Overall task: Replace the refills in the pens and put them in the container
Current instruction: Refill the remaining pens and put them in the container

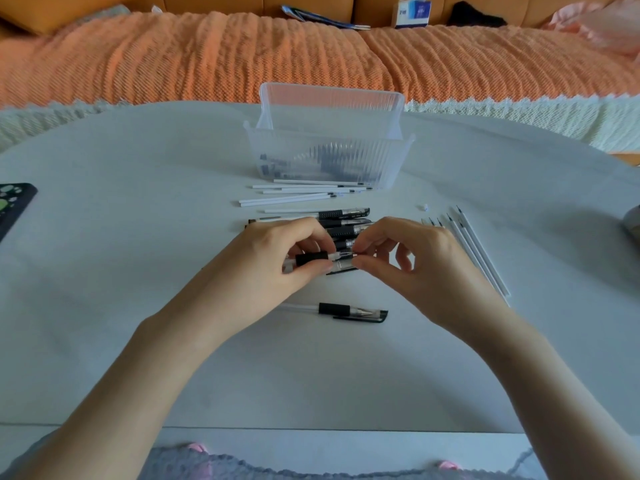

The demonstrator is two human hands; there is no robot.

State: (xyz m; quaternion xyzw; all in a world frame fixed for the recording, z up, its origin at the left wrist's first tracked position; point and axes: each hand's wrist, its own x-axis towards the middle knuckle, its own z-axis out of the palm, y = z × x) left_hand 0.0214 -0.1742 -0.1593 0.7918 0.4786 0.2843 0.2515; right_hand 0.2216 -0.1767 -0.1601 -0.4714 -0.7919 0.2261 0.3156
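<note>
My left hand grips a pen by its black rubber grip. My right hand pinches the clear front end of the same pen, just right of the left thumb. Behind the hands lies a row of several black-grip pens. One capped pen lies alone nearer to me. White refills lie in front of the clear ribbed container, which holds several pens. Another group of refills lies to the right of my right hand.
The work surface is a white table. A dark phone case sits at the left edge. A tiny white cap lies right of the pens. An orange-covered sofa with a tissue box is behind the table.
</note>
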